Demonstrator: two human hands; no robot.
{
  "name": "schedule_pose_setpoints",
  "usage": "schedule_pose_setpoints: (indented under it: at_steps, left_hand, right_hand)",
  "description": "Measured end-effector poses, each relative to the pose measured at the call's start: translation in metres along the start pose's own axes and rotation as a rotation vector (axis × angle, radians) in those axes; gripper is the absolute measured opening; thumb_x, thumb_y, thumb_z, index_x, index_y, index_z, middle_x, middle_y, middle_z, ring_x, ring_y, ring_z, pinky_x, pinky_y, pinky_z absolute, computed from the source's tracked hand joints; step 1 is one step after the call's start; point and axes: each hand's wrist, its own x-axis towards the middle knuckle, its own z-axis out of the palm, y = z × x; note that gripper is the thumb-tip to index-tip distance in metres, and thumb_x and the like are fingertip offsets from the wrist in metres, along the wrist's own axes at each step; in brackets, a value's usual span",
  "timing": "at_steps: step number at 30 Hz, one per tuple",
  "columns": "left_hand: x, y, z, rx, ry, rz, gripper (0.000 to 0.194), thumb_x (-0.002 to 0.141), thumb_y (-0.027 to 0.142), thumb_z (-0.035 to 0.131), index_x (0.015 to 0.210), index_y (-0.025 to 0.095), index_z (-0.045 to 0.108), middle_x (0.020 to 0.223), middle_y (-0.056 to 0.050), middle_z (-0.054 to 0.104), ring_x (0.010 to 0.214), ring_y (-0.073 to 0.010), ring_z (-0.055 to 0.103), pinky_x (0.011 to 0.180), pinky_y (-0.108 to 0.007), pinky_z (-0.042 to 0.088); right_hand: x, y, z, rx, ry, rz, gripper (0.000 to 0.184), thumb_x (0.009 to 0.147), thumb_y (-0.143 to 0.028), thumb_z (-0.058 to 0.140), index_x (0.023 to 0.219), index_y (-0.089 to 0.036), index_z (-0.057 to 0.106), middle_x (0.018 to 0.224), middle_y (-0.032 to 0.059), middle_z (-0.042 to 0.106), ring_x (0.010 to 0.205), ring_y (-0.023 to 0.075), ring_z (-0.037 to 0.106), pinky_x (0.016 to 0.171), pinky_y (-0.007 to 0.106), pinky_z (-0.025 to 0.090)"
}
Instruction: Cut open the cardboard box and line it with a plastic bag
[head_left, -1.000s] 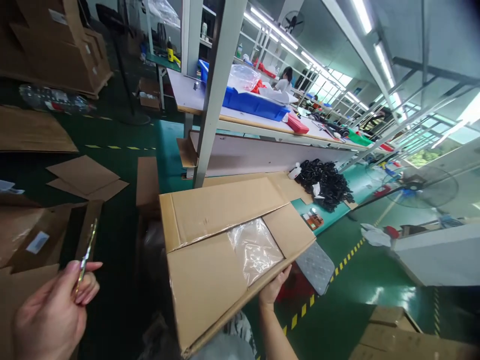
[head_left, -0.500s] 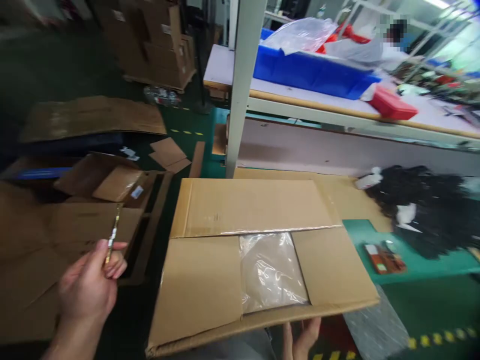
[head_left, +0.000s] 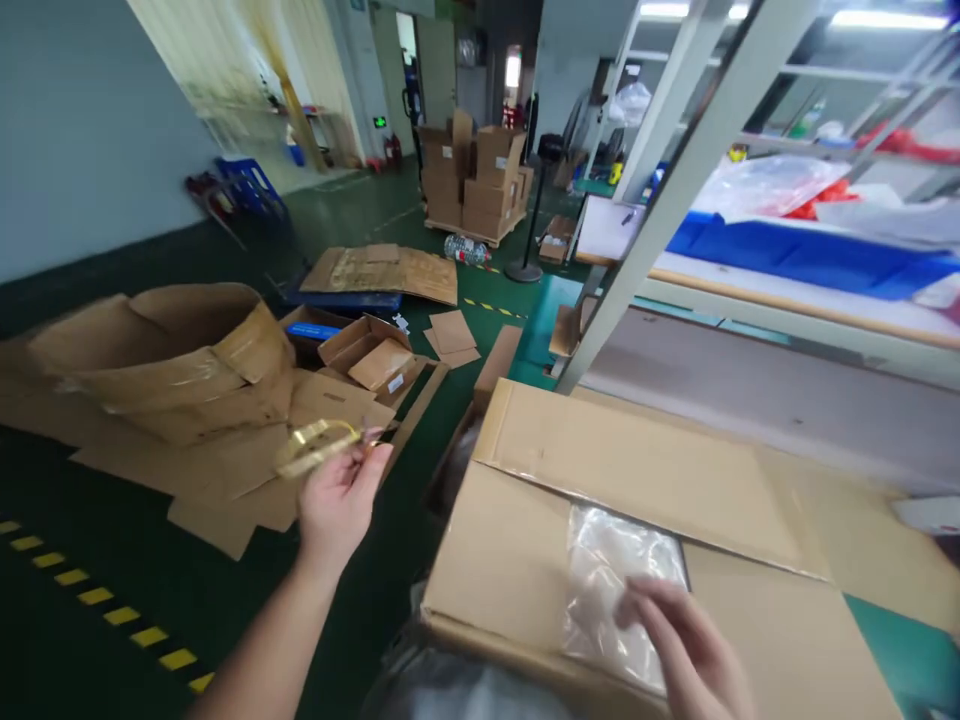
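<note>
Flattened cardboard (head_left: 187,400) spread over the green floor (head_left: 97,560) at far left. Left hand (head_left: 341,500) raised above it, fingers pinched on a blurred gold strip (head_left: 315,447). Open carton (head_left: 645,520) to the right, clear plastic bag (head_left: 619,580) showing between its flaps. Right hand (head_left: 690,650) loosely spread, fingertips on that bag. Blue tray (head_left: 810,255) on the surface far right.

I'm looking into a factory packing floor: green painted floor (head_left: 112,540) with yellow hazard dashes (head_left: 90,597), flattened cardboard sheets (head_left: 382,270) beyond my left hand (head_left: 341,500), stacked cartons on a pallet (head_left: 472,175), and a metal-framed tabletop (head_left: 795,300) carrying blue bins (head_left: 802,258).
</note>
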Motion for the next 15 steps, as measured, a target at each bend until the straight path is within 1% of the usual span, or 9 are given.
schedule_pose_setpoints:
  at_steps: [1,2,3,5,7,9,12,14,15]
  left_hand:
    - [0.002,-0.005,-0.005,0.063,-0.052,0.048,0.032,0.073,0.037,0.077,0.097,0.018,0.065,0.078,-0.001,0.067,0.067,-0.0137,0.062,0.063,-0.023,0.051]
    - [0.003,-0.011,-0.01,0.122,-0.112,0.088,0.031,0.076,0.037,0.074,0.099,0.019,0.064,0.079,-0.001,0.069,0.069,-0.0151,0.064,0.064,-0.024,0.053]
    - [0.004,-0.017,-0.015,0.171,-0.172,0.119,0.029,0.078,0.037,0.071,0.1,0.02,0.063,0.08,-0.002,0.07,0.07,-0.0164,0.067,0.065,-0.025,0.054]
    - [0.003,-0.031,-0.024,0.24,-0.276,0.173,0.025,0.082,0.037,0.067,0.101,0.022,0.061,0.082,-0.002,0.073,0.073,-0.0178,0.07,0.068,-0.026,0.056]
    - [0.002,-0.04,-0.03,0.295,-0.363,0.22,0.023,0.086,0.037,0.064,0.104,0.023,0.058,0.084,-0.003,0.074,0.076,-0.018,0.071,0.068,-0.026,0.057]
    - [0.0,-0.043,-0.032,0.336,-0.428,0.244,0.025,0.088,0.037,0.061,0.107,0.023,0.052,0.086,-0.002,0.074,0.077,-0.0179,0.072,0.066,-0.025,0.057]
    - [-0.001,-0.037,-0.03,0.389,-0.528,0.249,0.022,0.091,0.037,0.057,0.106,0.024,0.046,0.088,-0.002,0.073,0.076,-0.0173,0.071,0.064,-0.024,0.055]
    - [0.001,-0.031,-0.025,0.443,-0.623,0.298,0.013,0.094,0.034,0.054,0.1,0.024,0.049,0.088,-0.001,0.07,0.078,-0.0168,0.07,0.066,-0.025,0.054]
    - [0.001,-0.028,-0.023,0.464,-0.672,0.329,0.009,0.095,0.032,0.052,0.097,0.024,0.051,0.088,-0.001,0.068,0.079,-0.0164,0.068,0.069,-0.025,0.053]
  right_hand:
    - [0.012,-0.014,0.021,0.116,-0.056,0.037,0.038,0.07,-0.048,0.079,0.094,-0.021,0.07,0.085,0.0074,0.071,0.084,0.0277,0.067,0.077,0.038,0.057]
    - [0.023,-0.025,0.041,0.249,-0.102,0.103,0.045,0.067,-0.048,0.082,0.097,-0.017,0.068,0.088,0.0089,0.072,0.083,0.0261,0.068,0.073,0.036,0.058]
    - [0.032,-0.032,0.058,0.339,-0.146,0.182,0.048,0.064,-0.043,0.085,0.1,-0.016,0.067,0.096,0.0104,0.073,0.086,0.0257,0.069,0.074,0.035,0.059]
    - [0.047,-0.037,0.084,0.461,-0.197,0.333,0.049,0.064,-0.037,0.086,0.102,-0.014,0.065,0.103,0.013,0.073,0.091,0.0259,0.071,0.077,0.033,0.06]
    - [0.057,-0.033,0.094,0.516,-0.202,0.426,0.042,0.07,-0.033,0.083,0.101,-0.012,0.064,0.104,0.0145,0.073,0.092,0.026,0.072,0.077,0.031,0.06]
    - [0.063,-0.028,0.096,0.543,-0.19,0.47,0.034,0.076,-0.031,0.078,0.099,-0.011,0.064,0.105,0.0164,0.073,0.092,0.0262,0.073,0.073,0.03,0.062]
    - [0.071,-0.026,0.099,0.579,-0.173,0.501,0.018,0.085,-0.026,0.069,0.094,-0.011,0.064,0.103,0.0162,0.074,0.09,0.0231,0.073,0.072,0.028,0.063]
    - [0.075,-0.027,0.104,0.614,-0.148,0.5,0.008,0.088,-0.02,0.065,0.086,-0.012,0.063,0.095,0.0135,0.075,0.085,0.0189,0.074,0.071,0.025,0.062]
    - [0.077,-0.027,0.108,0.632,-0.135,0.494,0.008,0.09,-0.018,0.063,0.083,-0.013,0.063,0.089,0.012,0.076,0.08,0.0166,0.074,0.07,0.023,0.062]
